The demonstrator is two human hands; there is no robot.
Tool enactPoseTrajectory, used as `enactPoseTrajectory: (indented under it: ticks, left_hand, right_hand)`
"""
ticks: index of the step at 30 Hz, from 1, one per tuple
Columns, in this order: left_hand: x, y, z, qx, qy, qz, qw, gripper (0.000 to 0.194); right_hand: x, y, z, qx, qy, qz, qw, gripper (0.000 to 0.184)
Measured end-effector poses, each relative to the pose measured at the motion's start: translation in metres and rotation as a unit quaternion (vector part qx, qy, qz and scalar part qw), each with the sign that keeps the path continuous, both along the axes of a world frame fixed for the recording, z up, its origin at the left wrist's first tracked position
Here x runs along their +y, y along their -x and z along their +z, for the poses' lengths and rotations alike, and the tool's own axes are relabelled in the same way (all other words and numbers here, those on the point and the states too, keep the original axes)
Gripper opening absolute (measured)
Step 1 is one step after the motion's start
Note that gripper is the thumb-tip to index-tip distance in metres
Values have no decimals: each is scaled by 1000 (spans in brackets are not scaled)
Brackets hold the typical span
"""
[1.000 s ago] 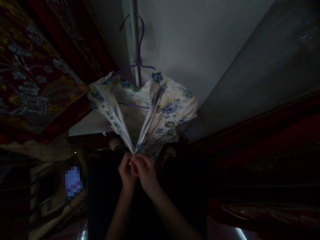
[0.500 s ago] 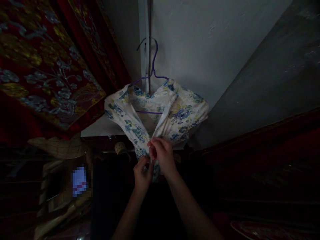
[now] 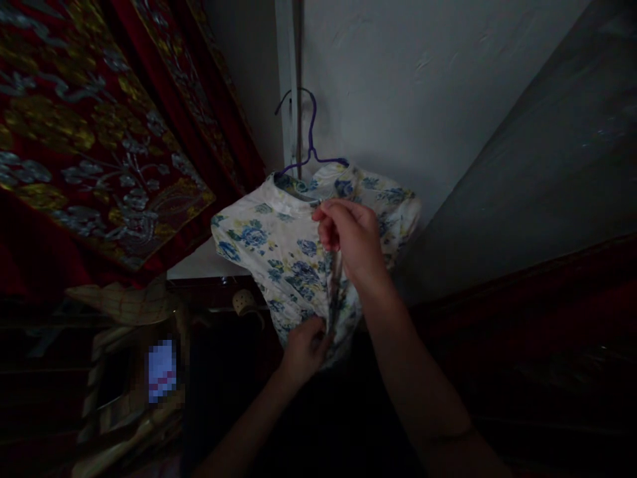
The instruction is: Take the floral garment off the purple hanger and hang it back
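Note:
A white short-sleeved blouse (image 3: 293,265) with blue, green and yellow flowers hangs on a purple hanger (image 3: 311,143). My right hand (image 3: 355,239) is closed in a pinch at the neckline end of the blouse's front opening. Whether cloth or a zip pull lies between those fingertips is too dark to tell. Lower down, my left hand (image 3: 306,348) grips the front edge of the blouse near the bottom of the opening. Between my hands the opening shows as a narrow, slightly gaping slit. My right hand and forearm hide part of the blouse's right side.
The hanger hooks over a pale vertical strip (image 3: 293,133) by a white wall (image 3: 423,79). Red cloth (image 3: 134,146) with gold and silver embroidery hangs at left. Below it stand a wooden chair (image 3: 139,421) and a pixelated bright patch (image 3: 162,368). A perforated beige object (image 3: 243,302) lies behind the blouse.
My right hand has moved up from the bottom of the opening to the neckline. The wide V-shaped opening has drawn nearly together. My left hand stays low, shifted slightly right and down.

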State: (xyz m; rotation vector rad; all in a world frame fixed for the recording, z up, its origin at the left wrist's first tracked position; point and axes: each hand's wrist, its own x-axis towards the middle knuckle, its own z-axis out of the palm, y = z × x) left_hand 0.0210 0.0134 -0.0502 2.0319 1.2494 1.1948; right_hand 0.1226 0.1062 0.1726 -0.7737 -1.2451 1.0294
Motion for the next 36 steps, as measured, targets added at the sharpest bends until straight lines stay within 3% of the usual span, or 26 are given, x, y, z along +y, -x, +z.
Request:
enactPoseTrajectory:
  ticks: [3, 7, 9, 11, 13, 17, 22, 24, 27, 31, 34, 36]
  left_hand:
    - [23, 16, 40, -19, -24, -18, 999, 7]
    - [54, 27, 118, -106, -183, 64, 975, 28]
    - [70, 27, 156, -130, -232, 72, 961, 38]
    - [84, 27, 184, -109, -240, 41, 964, 31]
    - [92, 26, 202, -69, -242, 17, 968, 20]
    - [93, 28, 213, -56, -222, -2, 973, 8]
    - [81, 33, 217, -170, -151, -5, 974, 8]
    - [75, 36, 221, -202, -160, 16, 966, 12]
    - [70, 46, 232, -212, -246, 63, 944, 12]
    - [85, 80, 246, -292, -319, 97, 897, 11]
    - [110, 120, 243, -413, -251, 127, 866, 15]
    - [127, 147, 231, -472, -177, 116, 856, 22]
  right_hand:
    - [-5, -4, -12, 2, -19, -4, 1000, 25]
    - [-8, -11, -14, -31, -21, 30, 999, 26]
    - [-9, -14, -10, -57, -22, 50, 997, 27]
    - [-8, -17, -5, -74, -25, 62, 995, 28]
    - [-8, -22, 0, -80, -26, 63, 994, 29]
    - [-5, -32, 1, -92, -24, 59, 994, 27]
    - [4, -30, -7, -114, -22, 40, 992, 26]
    - [9, -26, -14, -142, -32, 14, 989, 27]
    - [14, -24, -28, -195, -34, 0, 980, 28]
    - [8, -28, -52, -223, -22, 18, 974, 27]
    - [-3, -30, -67, -233, -5, 23, 972, 26]
    - [-9, -30, -77, -230, 6, 21, 973, 25]
